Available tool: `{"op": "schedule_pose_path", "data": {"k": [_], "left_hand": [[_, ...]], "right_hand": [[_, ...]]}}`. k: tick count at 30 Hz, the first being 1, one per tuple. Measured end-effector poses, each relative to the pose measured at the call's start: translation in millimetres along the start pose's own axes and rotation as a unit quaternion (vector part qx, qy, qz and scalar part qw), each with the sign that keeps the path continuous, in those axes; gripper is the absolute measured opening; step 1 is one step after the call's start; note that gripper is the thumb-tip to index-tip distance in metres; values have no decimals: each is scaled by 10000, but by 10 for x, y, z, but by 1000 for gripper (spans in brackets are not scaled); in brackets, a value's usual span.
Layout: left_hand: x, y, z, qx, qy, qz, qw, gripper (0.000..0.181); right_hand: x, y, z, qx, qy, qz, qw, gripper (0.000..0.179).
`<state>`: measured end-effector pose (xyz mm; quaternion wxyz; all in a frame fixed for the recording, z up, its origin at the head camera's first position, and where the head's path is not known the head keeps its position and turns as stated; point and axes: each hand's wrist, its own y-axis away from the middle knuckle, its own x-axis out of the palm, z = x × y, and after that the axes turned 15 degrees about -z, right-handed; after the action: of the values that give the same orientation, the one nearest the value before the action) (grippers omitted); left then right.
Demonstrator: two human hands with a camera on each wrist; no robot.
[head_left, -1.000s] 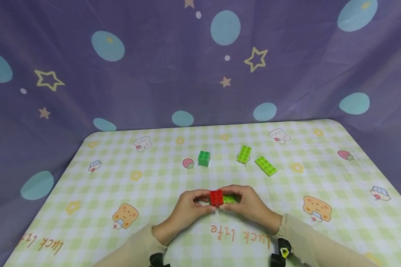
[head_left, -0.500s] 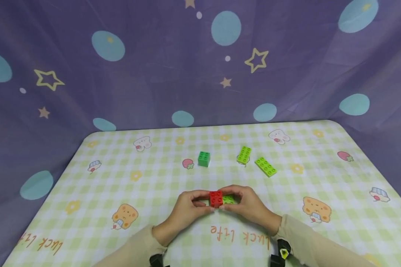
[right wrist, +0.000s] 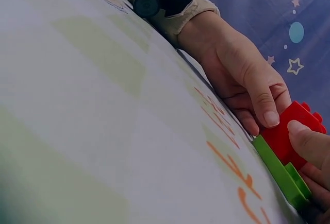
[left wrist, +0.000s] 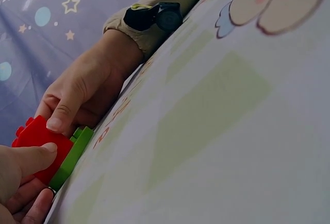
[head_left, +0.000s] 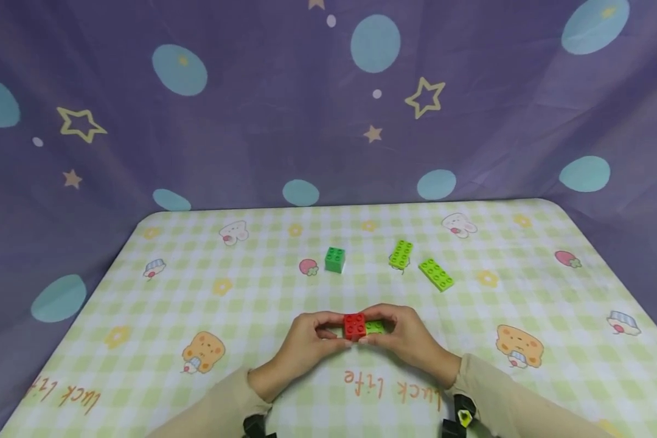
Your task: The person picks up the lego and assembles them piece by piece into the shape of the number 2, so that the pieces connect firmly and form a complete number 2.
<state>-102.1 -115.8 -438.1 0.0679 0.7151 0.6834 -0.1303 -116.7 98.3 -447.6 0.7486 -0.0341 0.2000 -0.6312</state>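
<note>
Near the front middle of the table, a red building brick (head_left: 354, 326) with studs on top sits on one end of a lime-green flat building brick (head_left: 375, 327). My left hand (head_left: 309, 338) pinches the red brick from the left, thumb on its near face and fingers behind it. From the right, my right hand (head_left: 405, 331) pinches the same brick, and its fingers arch over the lime piece's bare studs. In the left wrist view the red brick (left wrist: 44, 139) stands on the lime piece (left wrist: 72, 159), which lies close along the tabletop.
Behind the hands stands a darker green square brick (head_left: 334, 260). Two loose lime-green flat bricks (head_left: 400, 254) lie to its right, one slanted (head_left: 435, 275). A checked cloth with cartoon prints covers the table (head_left: 252, 304); a purple patterned curtain (head_left: 252, 121) hangs behind its far edge.
Both hands and the bricks hold almost the same place throughout. Only the head view shifts slightly.
</note>
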Motion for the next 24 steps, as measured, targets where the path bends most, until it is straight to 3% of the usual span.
{"op": "schedule_pose_path", "data": {"k": [9, 17, 19, 24], "left_hand": [[-4, -29, -11, -19, -143, 69, 9999, 32], [-10, -21, -9, -61, -199, 86, 9997, 33], [-18, -14, -37, -88, -225, 102, 9997, 33], [-46, 30, -274, 22, -205, 176, 9996, 31]], "right_hand": [[-10, 2, 39, 120, 74, -20, 9999, 33], [-4, 3, 24, -72, 150, 7, 9999, 32], [1, -3, 12, -142, 169, 35, 9998, 32], [-6, -7, 13, -96, 113, 24, 9999, 34]]}}
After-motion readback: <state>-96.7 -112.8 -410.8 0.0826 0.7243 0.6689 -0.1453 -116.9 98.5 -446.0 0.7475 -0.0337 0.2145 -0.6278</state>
